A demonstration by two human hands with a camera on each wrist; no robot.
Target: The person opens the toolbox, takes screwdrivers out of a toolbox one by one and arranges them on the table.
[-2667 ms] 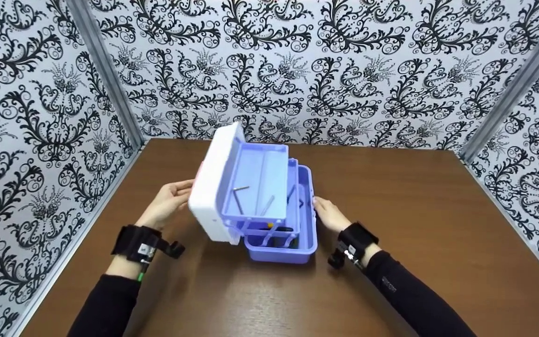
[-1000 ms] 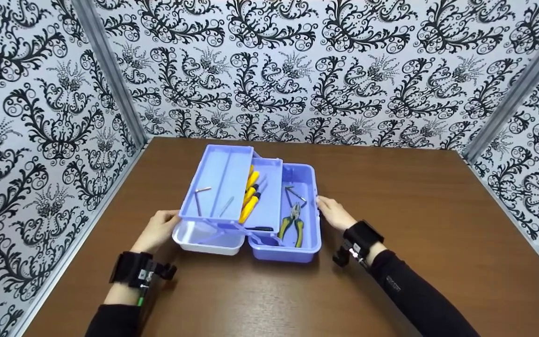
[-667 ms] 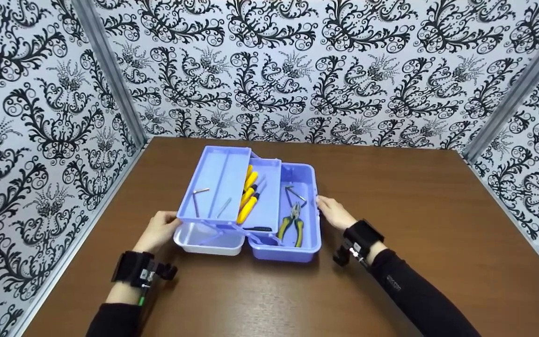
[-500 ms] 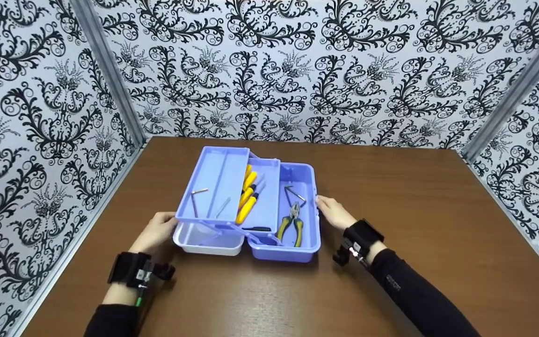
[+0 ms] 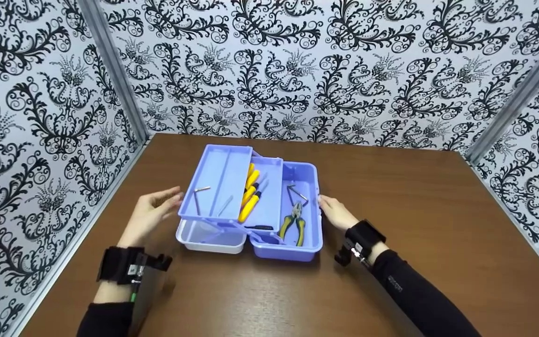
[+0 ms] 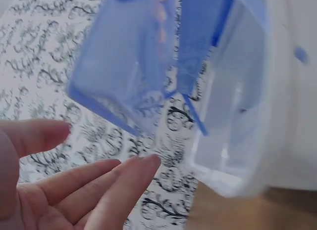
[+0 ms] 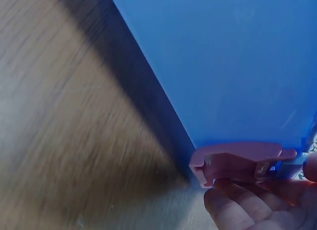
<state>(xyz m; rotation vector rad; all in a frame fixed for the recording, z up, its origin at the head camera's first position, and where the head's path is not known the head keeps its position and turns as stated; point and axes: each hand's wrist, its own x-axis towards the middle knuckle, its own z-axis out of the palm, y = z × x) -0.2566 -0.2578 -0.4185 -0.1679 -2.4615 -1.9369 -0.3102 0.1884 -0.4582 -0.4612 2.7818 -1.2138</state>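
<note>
An open purple toolbox [image 5: 288,253] stands on the table, its stepped trays spread to the left and its white lid [image 5: 211,246] folded down beneath them. The top tray [image 5: 218,173] carries a hex key [image 5: 198,201] and a thin metal rod [image 5: 225,205]. Several yellow-handled tools [image 5: 250,206] lie in the middle tray, pliers [image 5: 294,224] and another hex key [image 5: 297,194] in the base. My left hand [image 5: 150,213] is left of the top tray, fingers loosely extended, holding nothing. My right hand [image 5: 337,213] holds the toolbox's right side at the pink latch [image 7: 237,161].
A brown wooden table [image 5: 391,187] extends on both sides of the toolbox. Patterned walls [image 5: 279,70] close it in at the back, left and right. A dark slim item [image 5: 260,227] lies at the middle tray's near end.
The lid has swung down to the left, fanning out the trays and showing the tools. My left hand has since let go and moved up and away; the right stays at the side.
</note>
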